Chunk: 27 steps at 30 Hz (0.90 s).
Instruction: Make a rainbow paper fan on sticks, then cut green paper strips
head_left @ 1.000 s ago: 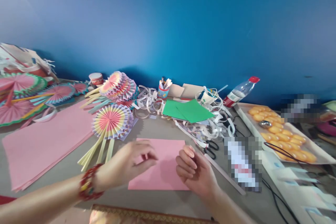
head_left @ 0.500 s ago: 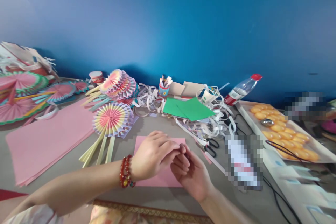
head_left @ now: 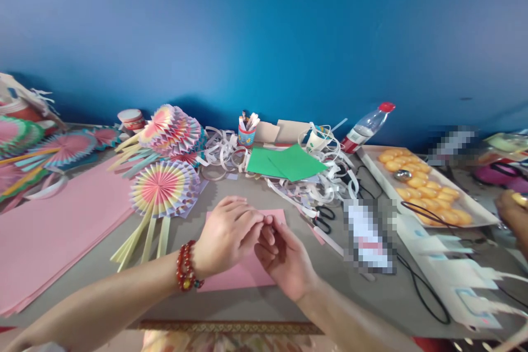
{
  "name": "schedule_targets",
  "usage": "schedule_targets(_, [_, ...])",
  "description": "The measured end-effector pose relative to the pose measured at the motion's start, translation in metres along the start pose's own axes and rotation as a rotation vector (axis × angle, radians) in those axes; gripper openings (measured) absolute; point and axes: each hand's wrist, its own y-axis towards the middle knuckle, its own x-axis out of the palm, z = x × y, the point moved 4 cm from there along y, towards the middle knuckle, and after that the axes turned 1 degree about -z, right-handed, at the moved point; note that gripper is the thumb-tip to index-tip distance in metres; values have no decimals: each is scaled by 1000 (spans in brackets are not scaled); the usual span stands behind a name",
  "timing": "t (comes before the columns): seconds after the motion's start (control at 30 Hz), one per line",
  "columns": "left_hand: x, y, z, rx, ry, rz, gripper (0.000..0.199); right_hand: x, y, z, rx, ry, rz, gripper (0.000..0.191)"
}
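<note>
1. Surface, grey, one. Clock directions centre on the small pink sheet, with 12 on the far side.
2. Large pink sheets, at 9 to 10 o'clock; a stack, its layers too close to count.
3. Tray, white, one, at 2 o'clock; bears yellow pieces, many, overlapping, no sure count.
4. Small pink sheet, at the clock's centre, flat beneath both hands; one visible, any layers below not discernible. Judged light and pliable, likely to crease under pressure and slide when brushed. Best hold: a light pinch at opposite edges, near the corners, clear of the middle.
5. Green sheets, seemingly two, overlapping, just past 12 o'clock.
6. Bottle, clear, red-capped, one, tilted, at 1 o'clock.
7. Front rosette, pleated, one, at 10 to 11 o'clock; further rosettes pile behind at 11, uncountable.
8. Hands, two: left hand and right hand, above the small pink sheet, fingers curled and fingertips meeting. Grip: whether anything sits pinched between them cannot be told.
9. Cup, blue and red, one, at 12 o'clock; contents not countable.
10. Scissors, black-handled, one pair, at 2 o'clock.
</note>
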Motion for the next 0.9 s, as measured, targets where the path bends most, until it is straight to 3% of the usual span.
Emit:
schedule_targets(0.33, [-4,2,1,26,-62,87,14,7,-3,7,14,32,1,21])
schedule_targets(0.67, [-4,-1,-3,23,-90,136,14,6,-9,12,24,0,-86,19])
schedule_targets(0.9, [-16,1,-27,-17,-43,153,13,9,-18,1,28,56,-170,13])
